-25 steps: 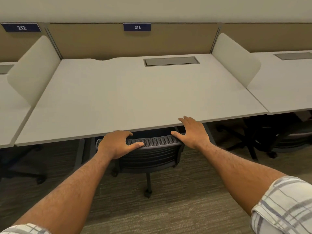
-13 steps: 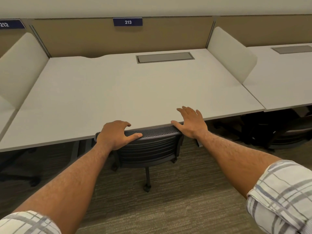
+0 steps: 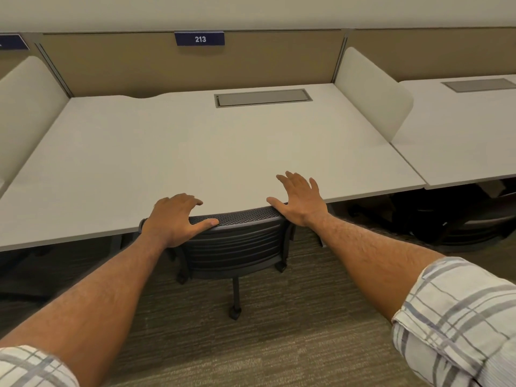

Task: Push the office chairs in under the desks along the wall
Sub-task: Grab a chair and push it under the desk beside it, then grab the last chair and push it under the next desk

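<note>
Since half a second ago the office chair [image 3: 237, 247] sits a little deeper under the table [image 3: 195, 152] — its mesh top rail now meets the near edge. The left hand [image 3: 173, 219] grips the rail's left end, fingers curled over it and thumb lying along the near side. The right hand [image 3: 300, 199] is spread flat, fingers straight over the table top, thumb on the rail's right corner. One caster leg shows on the carpet [image 3: 251, 344]. A second dark chair [image 3: 460, 219] stands under the neighbouring table [image 3: 460, 129] on the right.
</note>
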{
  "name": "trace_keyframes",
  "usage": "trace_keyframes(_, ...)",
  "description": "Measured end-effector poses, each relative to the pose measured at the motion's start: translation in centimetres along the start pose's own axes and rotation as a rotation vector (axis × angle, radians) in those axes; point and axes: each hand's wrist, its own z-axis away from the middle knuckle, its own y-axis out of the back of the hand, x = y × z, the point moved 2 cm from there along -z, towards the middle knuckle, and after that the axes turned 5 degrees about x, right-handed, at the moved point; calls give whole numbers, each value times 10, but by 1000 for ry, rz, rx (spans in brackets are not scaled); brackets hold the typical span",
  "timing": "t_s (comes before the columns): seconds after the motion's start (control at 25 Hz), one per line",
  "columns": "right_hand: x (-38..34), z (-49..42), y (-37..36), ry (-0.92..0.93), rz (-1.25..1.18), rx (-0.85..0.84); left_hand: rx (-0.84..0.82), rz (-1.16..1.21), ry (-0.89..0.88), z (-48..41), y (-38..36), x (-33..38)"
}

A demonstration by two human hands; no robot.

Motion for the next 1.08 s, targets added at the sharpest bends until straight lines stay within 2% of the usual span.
trace_keyframes(0.16,2,13,6,43,17,22,-63,10,120,11,11,13)
trace_keyframes(0.24,12,24,19,93,57,32,-23,4,112,10,26,36)
trace_keyframes(0.52,74,55,113,120,138,233,198,-111,-174,-49,95,170)
trace_keyframes(0.72,151,78,163,-12,171,334,296,-121,-361,-105,115,260)
trace_keyframes(1.08,334,146,201,-396,265,330,266,15,-642,-229,84,446)
